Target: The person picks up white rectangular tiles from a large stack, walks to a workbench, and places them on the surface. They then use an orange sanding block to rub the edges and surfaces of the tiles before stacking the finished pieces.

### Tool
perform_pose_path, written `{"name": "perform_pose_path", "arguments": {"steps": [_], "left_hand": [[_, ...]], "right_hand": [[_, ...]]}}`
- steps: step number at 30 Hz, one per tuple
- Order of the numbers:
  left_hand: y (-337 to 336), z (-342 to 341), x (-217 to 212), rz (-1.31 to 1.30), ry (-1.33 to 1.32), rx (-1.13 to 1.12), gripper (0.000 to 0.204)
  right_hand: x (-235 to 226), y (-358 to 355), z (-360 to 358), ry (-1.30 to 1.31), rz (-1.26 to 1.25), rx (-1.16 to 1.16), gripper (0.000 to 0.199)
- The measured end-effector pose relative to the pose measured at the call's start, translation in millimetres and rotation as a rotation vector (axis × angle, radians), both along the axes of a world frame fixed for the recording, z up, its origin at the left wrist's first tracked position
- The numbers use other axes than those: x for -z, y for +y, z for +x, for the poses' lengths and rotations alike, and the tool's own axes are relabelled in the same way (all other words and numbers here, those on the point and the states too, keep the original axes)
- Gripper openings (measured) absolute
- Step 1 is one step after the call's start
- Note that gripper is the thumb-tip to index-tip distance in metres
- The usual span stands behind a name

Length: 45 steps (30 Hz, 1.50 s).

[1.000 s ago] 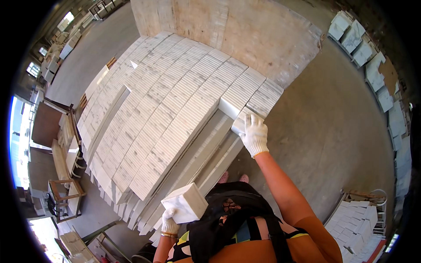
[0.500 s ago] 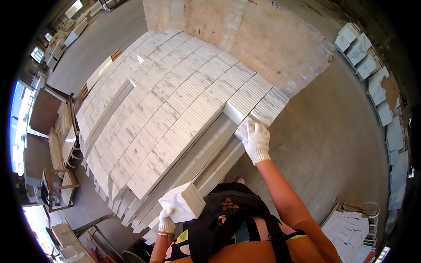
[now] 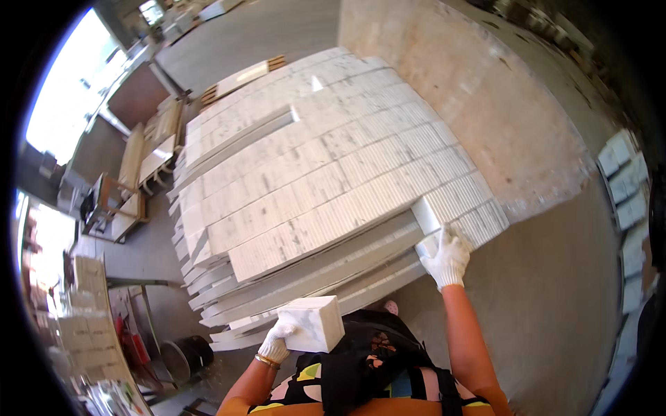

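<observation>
Tile (image 3: 427, 216) under right-hand fingers (image 3: 452, 244)

- The stack of stone tiles (image 3: 326, 166) stood on edge in long rows directly ahead of the person, resting on longer slabs (image 3: 326, 274) that jutted out beneath its near side.
- The right hand (image 3: 447, 258) lay at the stack's near right corner, on a tile (image 3: 425, 215) sticking up from the outermost row.
- The left hand (image 3: 277, 341) held a tile block (image 3: 316, 324) below the stack, close to the body.
- Wooden benches (image 3: 139, 173) stood left of the stack.
- A bucket (image 3: 182, 355) sat at lower left.
- More tiles (image 3: 624, 184) leaned far right.
</observation>
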<state>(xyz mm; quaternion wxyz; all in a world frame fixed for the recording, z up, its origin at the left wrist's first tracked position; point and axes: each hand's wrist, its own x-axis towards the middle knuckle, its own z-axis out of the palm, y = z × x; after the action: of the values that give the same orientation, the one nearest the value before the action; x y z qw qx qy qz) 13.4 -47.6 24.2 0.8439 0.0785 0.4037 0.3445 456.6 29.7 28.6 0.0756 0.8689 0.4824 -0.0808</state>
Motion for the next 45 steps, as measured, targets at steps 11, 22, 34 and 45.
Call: {"name": "perform_pose_path", "arguments": {"steps": [11, 22, 34, 45], "left_hand": [[-98.0, 60.3, -41.0, 0.031, -0.038, -0.263, 0.073], [-305.9, 52.1, -31.6, -0.033, 0.080, -0.885, 0.063], [-521.1, -31.6, -3.1, -0.063, -0.124, -1.547, 0.054], [-609.2, -151.9, 1.3, 0.285, -0.133, -1.949, 0.063]], "right_hand": [[34.0, -2.2, 18.1, -0.001, 0.238, -0.132, 0.113], [103.7, -6.0, 94.3, 0.625, 0.496, -0.491, 0.106], [19.9, -139.5, -187.5, 1.427, -0.149, -0.447, 0.082], [-51.0, -214.3, -524.0, 1.594, -0.532, -0.571, 0.085]]}}
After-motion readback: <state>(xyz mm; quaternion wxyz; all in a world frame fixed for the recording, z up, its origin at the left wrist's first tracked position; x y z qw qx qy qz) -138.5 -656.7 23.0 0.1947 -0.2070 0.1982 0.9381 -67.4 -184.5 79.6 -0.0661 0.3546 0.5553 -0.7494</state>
